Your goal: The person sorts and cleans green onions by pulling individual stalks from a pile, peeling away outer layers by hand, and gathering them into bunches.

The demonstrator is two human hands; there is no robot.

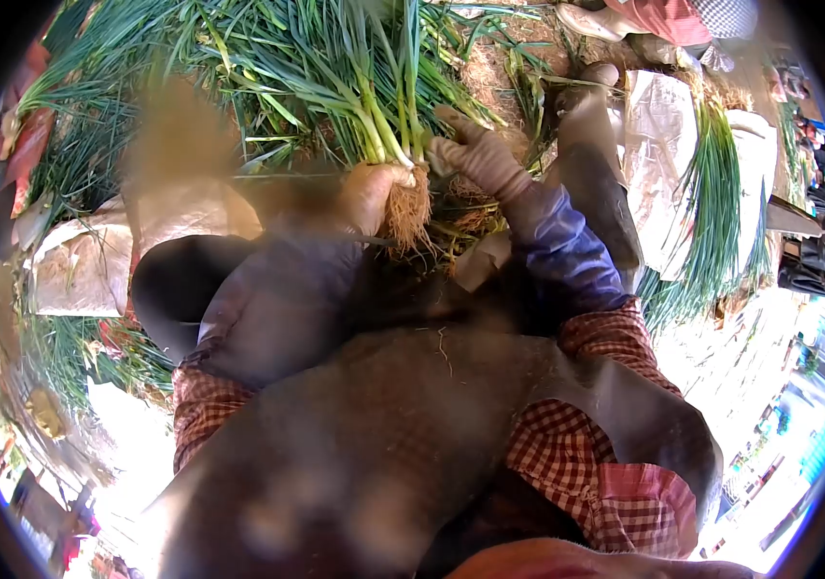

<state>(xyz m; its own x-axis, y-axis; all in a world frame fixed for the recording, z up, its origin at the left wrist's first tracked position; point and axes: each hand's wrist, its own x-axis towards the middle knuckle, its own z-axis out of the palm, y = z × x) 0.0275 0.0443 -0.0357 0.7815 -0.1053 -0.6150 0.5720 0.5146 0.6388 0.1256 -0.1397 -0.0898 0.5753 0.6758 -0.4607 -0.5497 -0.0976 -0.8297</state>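
Observation:
My left hand (369, 196) is wrapped round the white base of a bunch of green onions (380, 125), with its tangled brown roots (408, 210) hanging down and its green leaves pointing away from me. Just to the right of the stems is my gloved right hand (483, 162), its fingers reaching toward the bunch. A finger and the thumb look apart, and nothing can be made out between them. Smudges on the lens blur the area left of my left hand.
A large heap of green onions (190, 48) spreads across the front and left. Another bunch (712, 183) lies over a pale sack (658, 145) at right. Part of another person (663, 19) shows at top right. Loose roots and trimmings lie below my right hand.

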